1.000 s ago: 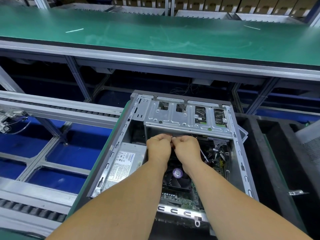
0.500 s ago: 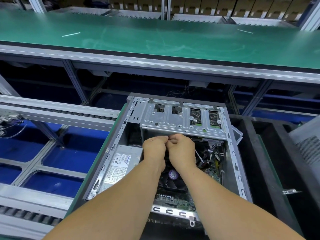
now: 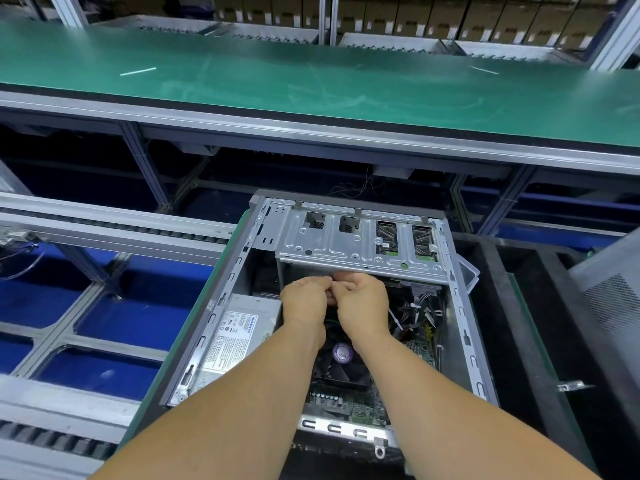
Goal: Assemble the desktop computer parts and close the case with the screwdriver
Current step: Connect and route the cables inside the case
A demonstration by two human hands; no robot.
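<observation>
At the centre of the frame, the left hand (image 3: 304, 299) and right hand (image 3: 363, 304) meet knuckle to knuckle with fingers curled, pinching something too hidden to tell, just under the silver perforated metal drive cage (image 3: 360, 242). Both reach into the open grey metal computer case (image 3: 460, 306), above the black round cooler fan with a purple sticker (image 3: 341, 358); the silver labelled power supply box (image 3: 239, 334) sits at lower left. Beyond, across the upper frame, runs a long green-topped table (image 3: 311, 81).
</observation>
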